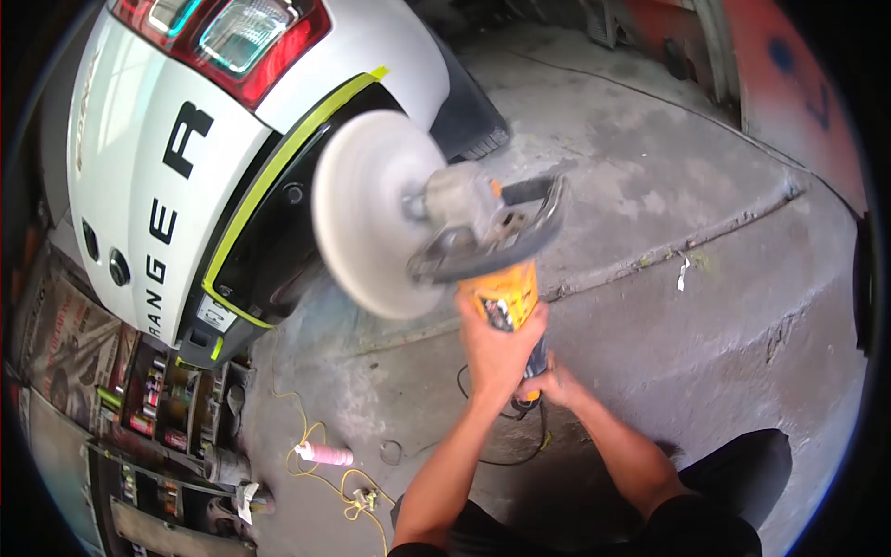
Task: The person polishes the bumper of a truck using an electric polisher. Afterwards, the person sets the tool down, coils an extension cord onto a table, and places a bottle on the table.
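Note:
A yellow and black power polisher (501, 290) with a round white pad (371, 213) is held up in the middle of the view. The pad looks blurred. My left hand (498, 343) is wrapped round the yellow body below the black loop handle. Lower down, my right hand (548, 382) grips the rear end near the cord. Behind the pad stands the white rear of a vehicle (139, 186) with RANGER lettering, a red tail light (246, 46) and green tape (278, 167) along its dark bumper part.
On the concrete floor (668, 353) lie a pink bottle (325, 454), a yellow cord (353, 478) and a black cable. Shelves with cans (153, 399) stand at the lower left. A red panel (789, 84) is at the upper right.

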{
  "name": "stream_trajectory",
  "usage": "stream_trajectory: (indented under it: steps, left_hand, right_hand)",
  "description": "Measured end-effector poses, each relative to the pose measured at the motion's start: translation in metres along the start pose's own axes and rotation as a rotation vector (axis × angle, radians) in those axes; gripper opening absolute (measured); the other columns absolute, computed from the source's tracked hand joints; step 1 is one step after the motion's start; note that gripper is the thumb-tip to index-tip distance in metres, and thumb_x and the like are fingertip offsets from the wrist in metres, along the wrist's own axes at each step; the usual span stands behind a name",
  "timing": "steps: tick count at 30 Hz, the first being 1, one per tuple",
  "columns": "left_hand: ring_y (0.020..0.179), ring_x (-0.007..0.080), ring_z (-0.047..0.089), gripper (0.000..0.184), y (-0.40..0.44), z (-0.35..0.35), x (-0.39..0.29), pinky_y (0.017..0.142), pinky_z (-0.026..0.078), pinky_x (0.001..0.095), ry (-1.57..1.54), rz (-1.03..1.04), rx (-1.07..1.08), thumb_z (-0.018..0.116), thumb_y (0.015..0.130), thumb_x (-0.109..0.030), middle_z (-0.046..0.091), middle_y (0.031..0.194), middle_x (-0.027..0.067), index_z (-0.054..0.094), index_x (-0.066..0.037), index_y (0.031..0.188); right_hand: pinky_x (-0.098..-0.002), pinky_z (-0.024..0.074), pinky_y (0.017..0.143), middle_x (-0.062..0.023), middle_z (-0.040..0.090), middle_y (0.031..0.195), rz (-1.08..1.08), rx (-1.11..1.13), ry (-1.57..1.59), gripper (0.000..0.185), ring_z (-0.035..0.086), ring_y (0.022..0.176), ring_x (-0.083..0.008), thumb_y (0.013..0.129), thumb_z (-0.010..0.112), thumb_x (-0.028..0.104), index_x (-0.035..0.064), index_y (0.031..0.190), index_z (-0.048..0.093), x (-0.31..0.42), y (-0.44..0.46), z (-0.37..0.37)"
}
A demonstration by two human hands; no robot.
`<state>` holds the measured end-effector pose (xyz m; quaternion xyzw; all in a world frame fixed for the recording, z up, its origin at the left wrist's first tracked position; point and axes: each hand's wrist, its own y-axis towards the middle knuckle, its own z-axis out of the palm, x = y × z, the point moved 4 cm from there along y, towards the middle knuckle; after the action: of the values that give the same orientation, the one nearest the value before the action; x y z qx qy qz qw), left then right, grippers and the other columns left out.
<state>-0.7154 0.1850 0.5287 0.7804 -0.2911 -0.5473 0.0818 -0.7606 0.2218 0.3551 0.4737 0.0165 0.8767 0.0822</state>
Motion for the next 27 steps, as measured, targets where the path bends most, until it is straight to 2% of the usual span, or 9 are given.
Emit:
stream_trajectory:
  steps: [1, 2, 4, 8, 14, 16, 19, 22, 27]
  left_hand:
    - [0.084, 0.0262, 0.069, 0.064, -0.008, -0.007, 0.008, 0.076, 0.055, 0.0402, -0.039, 0.138, -0.084, 0.088, 0.075, -0.018, 0.07, 0.098, 0.0129, 0.052, 0.001, 0.124]
    - [0.084, 0.0262, 0.069, 0.064, -0.015, -0.011, 0.005, 0.076, 0.055, 0.0402, -0.035, 0.138, -0.075, 0.088, 0.075, -0.018, 0.07, 0.098, 0.0129, 0.052, 0.001, 0.124]
    - [0.082, 0.0171, 0.066, 0.041, -0.027, -0.016, -0.007, 0.075, 0.054, 0.0342, -0.15, 0.004, -0.05, 0.084, 0.08, -0.01, 0.069, 0.096, 0.0079, 0.062, 0.003, 0.112]
    - [0.081, 0.013, 0.065, 0.022, -0.023, -0.007, -0.022, 0.074, 0.054, 0.0314, -0.294, 0.028, -0.076, 0.08, 0.083, -0.004, 0.069, 0.094, 0.0055, 0.068, 0.005, 0.099]
    - [0.082, 0.0167, 0.067, 0.056, 0.024, 0.003, -0.039, 0.075, 0.055, 0.0347, -0.203, 0.142, -0.083, 0.086, 0.077, -0.014, 0.07, 0.098, 0.0094, 0.053, 0.002, 0.119]
    - [0.097, 0.0213, 0.065, 0.069, 0.031, 0.004, -0.044, 0.084, 0.055, 0.0364, -0.216, -0.103, 0.134, 0.085, 0.075, -0.011, 0.063, 0.112, 0.0128, 0.043, 0.001, 0.128]
    - [0.087, 0.0302, 0.072, 0.067, 0.031, -0.01, -0.022, 0.078, 0.056, 0.0414, -0.067, 0.021, 0.079, 0.086, 0.073, -0.019, 0.071, 0.099, 0.0179, 0.047, -0.001, 0.124]
    - [0.091, 0.0372, 0.072, 0.071, 0.015, -0.038, 0.001, 0.081, 0.056, 0.043, 0.082, -0.068, 0.141, 0.086, 0.071, -0.023, 0.07, 0.101, 0.0203, 0.048, -0.001, 0.127]
    - [0.097, 0.0397, 0.071, 0.077, -0.011, -0.093, 0.046, 0.084, 0.056, 0.0455, 0.366, -0.108, 0.171, 0.085, 0.069, -0.025, 0.072, 0.104, 0.0208, 0.049, -0.002, 0.134]
  right_hand:
    - [-0.0309, 0.0524, 0.067, -0.0079, 0.069, 0.079, -0.039, -0.004, -0.133, 0.033, 0.066, 0.072, -0.0172, 0.062, 0.07, 0.005, 0.0003, 0.094, 0.067, -0.003, -0.002, 0.001]
    - [-0.031, 0.0517, 0.07, -0.0055, 0.07, 0.081, -0.006, -0.007, -0.254, 0.033, 0.065, 0.075, -0.0151, 0.063, 0.072, 0.005, 0.0015, 0.095, 0.068, -0.006, -0.005, 0.001]
    - [-0.0317, 0.0517, 0.071, -0.0052, 0.07, 0.081, 0.005, -0.021, -0.266, 0.032, 0.065, 0.075, -0.015, 0.063, 0.073, 0.006, 0.0011, 0.095, 0.068, 0.003, -0.009, 0.002]
    - [-0.0327, 0.0513, 0.07, -0.0047, 0.069, 0.082, -0.091, -0.05, -0.318, 0.03, 0.064, 0.076, -0.0148, 0.065, 0.075, 0.007, -0.0003, 0.094, 0.068, 0.031, -0.004, -0.011]
    - [-0.0316, 0.0493, 0.064, -0.0048, 0.067, 0.076, -0.062, -0.078, -0.224, 0.023, 0.062, 0.067, -0.0139, 0.067, 0.07, 0.006, 0.0008, 0.089, 0.067, 0.056, 0.009, -0.009]
    - [-0.0316, 0.0506, 0.062, -0.0041, 0.065, 0.071, -0.052, -0.089, -0.105, 0.018, 0.062, 0.065, -0.0147, 0.066, 0.068, 0.005, -0.0001, 0.083, 0.066, 0.067, 0.011, 0.006]
    - [-0.032, 0.0528, 0.064, -0.0063, 0.068, 0.072, -0.052, -0.057, 0.05, 0.019, 0.066, 0.068, -0.0166, 0.066, 0.067, 0.006, -0.0001, 0.084, 0.067, 0.022, 0.02, 0.025]
    - [-0.0325, 0.0545, 0.067, -0.0085, 0.071, 0.076, -0.146, -0.014, 0.109, 0.023, 0.07, 0.072, -0.0195, 0.066, 0.067, 0.006, 0.0002, 0.089, 0.069, -0.043, 0.022, 0.058]
    - [-0.0324, 0.0539, 0.071, -0.0067, 0.069, 0.076, -0.029, 0.062, 0.486, 0.016, 0.068, 0.074, -0.0193, 0.072, 0.068, 0.009, 0.0034, 0.087, 0.068, -0.117, 0.017, 0.148]
